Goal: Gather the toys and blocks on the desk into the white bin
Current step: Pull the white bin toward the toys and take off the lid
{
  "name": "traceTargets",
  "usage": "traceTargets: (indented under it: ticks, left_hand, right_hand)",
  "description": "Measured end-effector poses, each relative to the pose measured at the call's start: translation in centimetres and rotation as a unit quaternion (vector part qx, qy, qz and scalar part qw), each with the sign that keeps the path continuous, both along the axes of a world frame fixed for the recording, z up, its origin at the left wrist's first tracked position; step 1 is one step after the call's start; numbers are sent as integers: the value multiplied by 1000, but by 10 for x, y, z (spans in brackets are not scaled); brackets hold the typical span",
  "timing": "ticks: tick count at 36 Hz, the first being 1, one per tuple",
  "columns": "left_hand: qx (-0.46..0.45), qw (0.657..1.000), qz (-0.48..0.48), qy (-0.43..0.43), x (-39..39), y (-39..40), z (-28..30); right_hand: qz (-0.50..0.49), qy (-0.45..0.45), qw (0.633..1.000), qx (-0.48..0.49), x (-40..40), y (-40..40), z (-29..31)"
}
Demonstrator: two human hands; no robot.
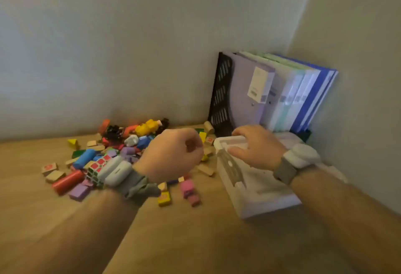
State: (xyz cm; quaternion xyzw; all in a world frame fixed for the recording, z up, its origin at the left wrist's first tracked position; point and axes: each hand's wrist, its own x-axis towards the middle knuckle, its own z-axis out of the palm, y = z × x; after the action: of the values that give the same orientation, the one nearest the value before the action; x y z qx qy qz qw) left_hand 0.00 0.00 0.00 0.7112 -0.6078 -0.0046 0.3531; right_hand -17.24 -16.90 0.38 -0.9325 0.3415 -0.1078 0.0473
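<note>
Desk point(195, 230): left hand point(171, 154) hides blocks point(121, 150).

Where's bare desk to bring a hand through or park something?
Bare desk lies near-left, in front of the red cylinder. The strip between the pink block and the white bin is open. The pile by the wall, around the yellow toy, is crowded.

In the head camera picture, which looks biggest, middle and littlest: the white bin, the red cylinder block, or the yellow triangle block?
1. White bin, by far the largest.
2. Red cylinder block.
3. Yellow triangle block, smallest.

The triangle lies farther from the camera than the cylinder, so it may look a little smaller than it really is.
</note>
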Motion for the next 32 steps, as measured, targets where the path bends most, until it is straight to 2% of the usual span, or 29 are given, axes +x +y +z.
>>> traceTargets:
  ticks: [4,6,18,21,24,28,32]
  left_hand:
    - [17,1000,3,17,-15,22,-33]
    - [9,1000,2,29,-20,33,-46]
    - [23,999,17,42,-54,128,-82]
    - [11,998,36,51,-53,148,-82]
    - [9,996,58,65,-50,162,-79]
    - [-7,990,108,88,-42,181,-70]
    - [26,983,162,80,-35,192,-63]
  right_hand:
    - [-48,34,994,90,-22,20,-33]
    - [-49,61,993,84,-26,30,-40]
    - [36,93,991,84,-53,163,-42]
    - [20,40,991,128,-39,190,-47]
    - [25,54,985,160,-20,209,-49]
    - [35,6,979,201,10,238,-45]
    - [40,-38,960,274,30,255,-39]
